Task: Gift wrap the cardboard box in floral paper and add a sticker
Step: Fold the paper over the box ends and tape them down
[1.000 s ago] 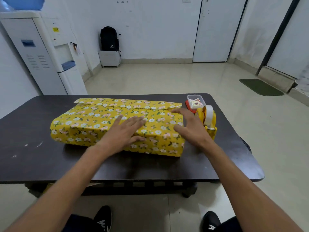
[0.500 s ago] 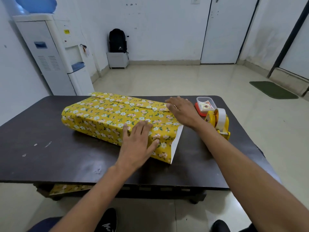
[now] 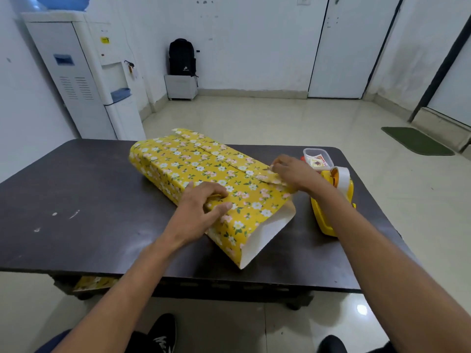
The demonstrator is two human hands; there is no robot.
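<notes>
Across the middle of the dark table point(image 3: 76, 200), angled from the far edge toward the near right corner, lies the wrapped box point(image 3: 193, 161), the cardboard fully hidden under yellow floral paper point(image 3: 249, 200). At its near right end the paper overhangs as an open sleeve point(image 3: 267, 233), white inside, not yet folded in. My left hand point(image 3: 201, 207) sits on top by the box's left long edge, with fingers curled and thumb and fingertips pinching up a small ridge of paper. My right hand point(image 3: 293, 171) is at the top seam near the right end, fingertips nipping the loose overlapping edge.

Just beside it, by the table's right edge, stand a yellow tape dispenser point(image 3: 331, 210) and a small clear tub point(image 3: 318, 159) that seems to hold stickers.

I judge the paper thin, slick and easily creased or torn, so it wants gentle pulls close to the folds. The box looks stiff and light enough to steady by pressing its flat top.
</notes>
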